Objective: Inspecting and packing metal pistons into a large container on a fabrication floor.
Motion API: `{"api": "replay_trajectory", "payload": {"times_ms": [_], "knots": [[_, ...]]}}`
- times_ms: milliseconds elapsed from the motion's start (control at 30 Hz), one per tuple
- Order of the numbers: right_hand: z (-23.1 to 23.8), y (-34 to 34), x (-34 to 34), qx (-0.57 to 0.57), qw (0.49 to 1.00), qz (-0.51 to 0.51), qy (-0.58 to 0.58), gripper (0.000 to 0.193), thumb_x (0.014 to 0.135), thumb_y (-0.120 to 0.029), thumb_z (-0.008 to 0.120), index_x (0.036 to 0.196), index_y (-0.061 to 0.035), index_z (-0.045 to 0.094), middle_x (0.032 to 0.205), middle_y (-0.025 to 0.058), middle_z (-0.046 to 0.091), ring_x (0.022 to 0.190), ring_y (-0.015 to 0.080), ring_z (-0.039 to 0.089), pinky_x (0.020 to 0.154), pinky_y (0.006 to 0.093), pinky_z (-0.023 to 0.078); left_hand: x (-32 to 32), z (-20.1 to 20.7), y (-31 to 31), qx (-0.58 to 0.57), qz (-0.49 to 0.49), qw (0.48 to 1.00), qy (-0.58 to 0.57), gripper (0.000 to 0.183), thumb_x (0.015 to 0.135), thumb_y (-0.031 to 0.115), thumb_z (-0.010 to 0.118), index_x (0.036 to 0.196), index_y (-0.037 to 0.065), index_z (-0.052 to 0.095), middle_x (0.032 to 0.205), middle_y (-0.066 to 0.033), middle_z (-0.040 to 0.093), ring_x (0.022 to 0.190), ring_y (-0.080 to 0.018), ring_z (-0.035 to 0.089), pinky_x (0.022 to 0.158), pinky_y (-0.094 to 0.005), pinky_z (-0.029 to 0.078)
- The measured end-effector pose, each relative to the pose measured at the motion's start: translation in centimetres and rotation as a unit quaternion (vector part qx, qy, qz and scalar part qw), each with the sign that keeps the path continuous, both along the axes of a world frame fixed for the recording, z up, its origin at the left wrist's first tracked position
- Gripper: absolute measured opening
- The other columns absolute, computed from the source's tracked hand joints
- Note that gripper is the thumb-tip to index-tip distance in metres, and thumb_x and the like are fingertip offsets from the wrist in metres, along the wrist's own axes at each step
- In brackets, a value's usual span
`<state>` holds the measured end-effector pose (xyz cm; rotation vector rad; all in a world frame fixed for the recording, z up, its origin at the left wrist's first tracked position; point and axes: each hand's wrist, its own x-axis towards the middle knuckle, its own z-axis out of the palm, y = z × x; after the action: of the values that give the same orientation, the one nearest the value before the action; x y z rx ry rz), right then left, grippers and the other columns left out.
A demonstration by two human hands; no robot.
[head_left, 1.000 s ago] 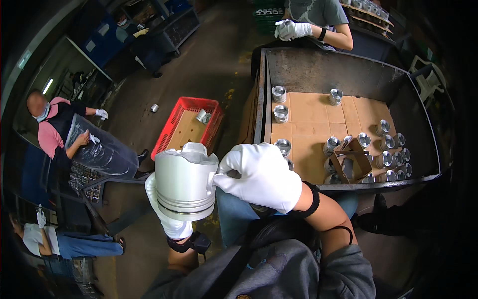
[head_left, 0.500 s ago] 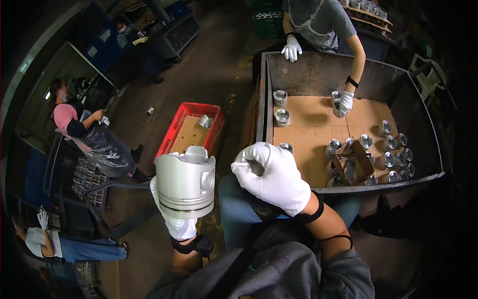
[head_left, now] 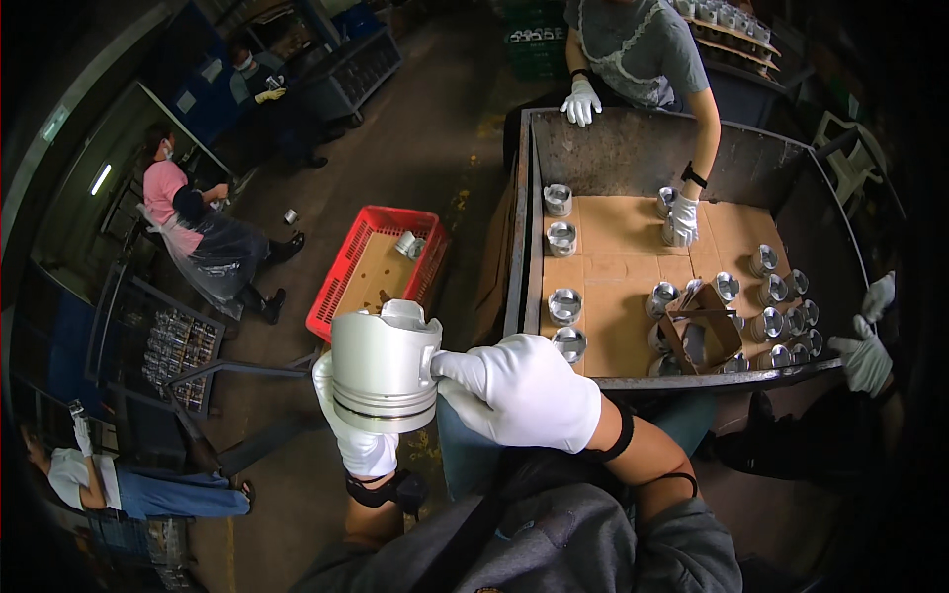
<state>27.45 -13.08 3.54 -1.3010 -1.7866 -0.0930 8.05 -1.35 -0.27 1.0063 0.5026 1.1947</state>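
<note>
An aluminium piston (head_left: 381, 368) is held upright in front of me, its notched end up and ring grooves near the bottom. My left hand (head_left: 364, 450), in a white glove, is closed around it from behind and below; the piston hides most of its fingers. My right hand (head_left: 529, 390), also gloved, touches the piston's right side at the pin hole with a fingertip. Its other fingers are curled in, and whatever they may hold is hidden.
A metal bin (head_left: 830, 381) lined with cardboard (head_left: 618, 237) holds several pistons and a small cardboard box (head_left: 707, 331). A co-worker's gloved hand (head_left: 682, 219) grips a piston there. Another person's gloved hands (head_left: 865, 356) are at its right edge. Beyond my piston sits a red crate (head_left: 326, 296).
My right hand has moved left and down from beside the piston to touch it. The piston has shifted slightly right. Gloved hands have appeared at the bin's right edge. The person in pink has turned.
</note>
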Motion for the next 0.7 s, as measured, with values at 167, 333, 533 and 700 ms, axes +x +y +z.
{"api": "replay_trajectory", "payload": {"times_ms": [167, 333, 533, 700], "knots": [[0.1, -0.3, -1.0, -0.027, 0.991, -0.096, -0.091, 0.030, 0.081, -0.017, 0.068, 0.106, -0.0015, 0.063, 0.060, 0.0072, 0.058, 0.053, 0.0240, 0.062, 0.048, 0.0352, 0.049, 0.5, -0.2, -0.5, 0.139, 0.020, 0.990, -0.024, 0.037, 0.092, 0.015, 0.065, 0.123, 0.005, 0.050, 0.133, -0.0194, 0.055, 0.116, -0.0277, 0.059, 0.100, -0.0410, 0.049], [-0.7, -0.7, -0.1, -0.060, 0.921, 0.090, 0.374, 0.021, 0.089, -0.006, 0.061, 0.109, 0.0002, 0.064, 0.069, 0.0060, 0.064, 0.057, 0.0091, 0.061, 0.052, 0.0274, 0.050, 0.8, -0.4, -1.2, 0.170, 0.021, 0.985, -0.009, 0.037, 0.093, 0.017, 0.064, 0.124, 0.004, 0.051, 0.131, -0.0173, 0.057, 0.116, -0.0269, 0.059, 0.101, -0.0405, 0.049], [-0.3, -1.6, 0.9, -0.105, 0.782, 0.127, 0.602, 0.017, 0.097, -0.005, 0.053, 0.110, 0.0037, 0.060, 0.081, 0.0045, 0.065, 0.062, 0.0043, 0.057, 0.056, 0.0196, 0.047, 0.6, -0.5, -0.9, 0.090, 0.013, 0.995, -0.042, 0.041, 0.092, 0.017, 0.066, 0.127, 0.005, 0.050, 0.128, -0.0140, 0.058, 0.113, -0.0249, 0.061, 0.099, -0.0399, 0.050], [-0.6, -0.8, 0.4, -0.089, 0.880, 0.073, 0.462, 0.053, 0.088, -0.019, 0.071, 0.131, 0.0021, 0.049, 0.111, 0.0139, 0.062, 0.080, 0.0152, 0.062, 0.067, 0.0266, 0.052, 1.3, -0.3, -1.0, 0.110, 0.049, 0.993, 0.018, 0.056, 0.079, 0.005, 0.077, 0.127, 0.004, 0.049, 0.124, -0.0114, 0.059, 0.112, -0.0223, 0.061, 0.098, -0.0390, 0.051]]}}
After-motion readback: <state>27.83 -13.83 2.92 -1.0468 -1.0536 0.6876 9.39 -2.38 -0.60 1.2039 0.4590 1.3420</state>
